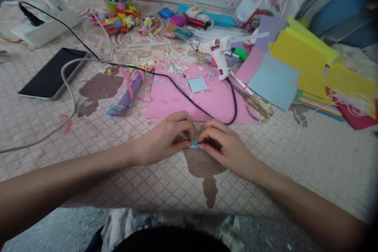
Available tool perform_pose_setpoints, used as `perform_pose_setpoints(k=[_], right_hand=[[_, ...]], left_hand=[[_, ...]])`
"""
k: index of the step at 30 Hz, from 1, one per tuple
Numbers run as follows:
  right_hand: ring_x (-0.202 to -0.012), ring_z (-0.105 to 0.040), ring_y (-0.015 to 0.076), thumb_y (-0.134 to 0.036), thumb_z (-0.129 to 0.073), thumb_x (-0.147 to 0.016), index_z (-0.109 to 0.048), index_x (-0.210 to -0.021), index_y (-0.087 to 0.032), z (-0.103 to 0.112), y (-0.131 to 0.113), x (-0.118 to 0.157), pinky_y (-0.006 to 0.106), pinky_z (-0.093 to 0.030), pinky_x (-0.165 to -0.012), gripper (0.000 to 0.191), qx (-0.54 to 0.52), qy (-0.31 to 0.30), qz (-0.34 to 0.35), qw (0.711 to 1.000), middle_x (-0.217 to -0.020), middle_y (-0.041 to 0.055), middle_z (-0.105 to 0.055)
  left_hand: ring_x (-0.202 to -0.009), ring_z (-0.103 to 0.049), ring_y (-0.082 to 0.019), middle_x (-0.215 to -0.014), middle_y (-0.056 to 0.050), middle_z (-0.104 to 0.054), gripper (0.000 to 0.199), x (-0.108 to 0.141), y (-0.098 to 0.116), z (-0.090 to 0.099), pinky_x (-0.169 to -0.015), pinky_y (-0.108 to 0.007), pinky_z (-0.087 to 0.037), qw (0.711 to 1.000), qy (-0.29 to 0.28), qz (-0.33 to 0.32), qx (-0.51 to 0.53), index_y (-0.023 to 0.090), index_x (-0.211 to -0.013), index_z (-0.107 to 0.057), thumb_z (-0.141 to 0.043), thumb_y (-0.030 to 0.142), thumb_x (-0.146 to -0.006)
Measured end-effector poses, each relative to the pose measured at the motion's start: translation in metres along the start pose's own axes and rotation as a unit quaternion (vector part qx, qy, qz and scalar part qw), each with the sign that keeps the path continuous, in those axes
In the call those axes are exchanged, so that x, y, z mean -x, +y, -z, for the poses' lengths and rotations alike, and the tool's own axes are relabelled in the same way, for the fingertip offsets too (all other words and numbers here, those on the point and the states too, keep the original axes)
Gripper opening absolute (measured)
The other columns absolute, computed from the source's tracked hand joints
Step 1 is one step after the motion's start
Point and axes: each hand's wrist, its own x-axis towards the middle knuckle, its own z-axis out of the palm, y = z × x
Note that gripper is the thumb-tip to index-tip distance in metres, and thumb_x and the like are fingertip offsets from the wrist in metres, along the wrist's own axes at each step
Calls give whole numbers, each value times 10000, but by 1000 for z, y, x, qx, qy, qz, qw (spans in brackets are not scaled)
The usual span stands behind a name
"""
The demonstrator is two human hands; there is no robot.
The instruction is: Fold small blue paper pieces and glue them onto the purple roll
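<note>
Between my two hands is a small light-blue paper piece (194,144), pinched at both ends just above the tablecloth. My left hand (174,134) grips its left end with thumb and fingers. On the right end, the fingertips of my right hand (221,141) are closed in the same way. The fingers partly cover the piece, so its full shape is hidden. Beyond the hands lies a pink paper sheet (177,104) strewn with paper scraps and a light-blue paper square (198,85). A purple paper roll (130,92) with a pink band and blue paper pieces lies to the left.
A white glue gun (220,57) rests behind the pink sheet, its black cord (183,96) crossing the sheet. Gold-handled scissors (258,107) and coloured paper sheets (301,61) lie right. A phone (54,73), a power strip (44,29) and a paper-flower pot (116,4) are left.
</note>
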Motion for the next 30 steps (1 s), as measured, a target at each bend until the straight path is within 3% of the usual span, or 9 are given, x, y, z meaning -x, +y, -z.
perform_pose_setpoints(k=[20, 30], right_hand=[[-836, -501, 153, -71, -528, -805, -512, -782, -177, -2, -7, -6, 297, -429, -748, 110, 43, -20, -37, 998, -885, 31, -486], [-822, -501, 155, -73, -523, -795, -508, -776, -174, -4, -6, -6, 299, -433, -733, 104, 42, -11, -40, 998, -867, 33, -485]], left_hand=[[-908, -487, -154, -945, -53, -488, 100, -1, -1, -5, -822, -303, -432, 1000, 19, 2, -18, 142, -792, -554, -493, 67, -817], [-854, -503, -157, -922, -60, -497, 96, -7, 3, -2, -754, -291, -452, 999, -3, 29, -42, 132, -791, -581, -520, 59, -776]])
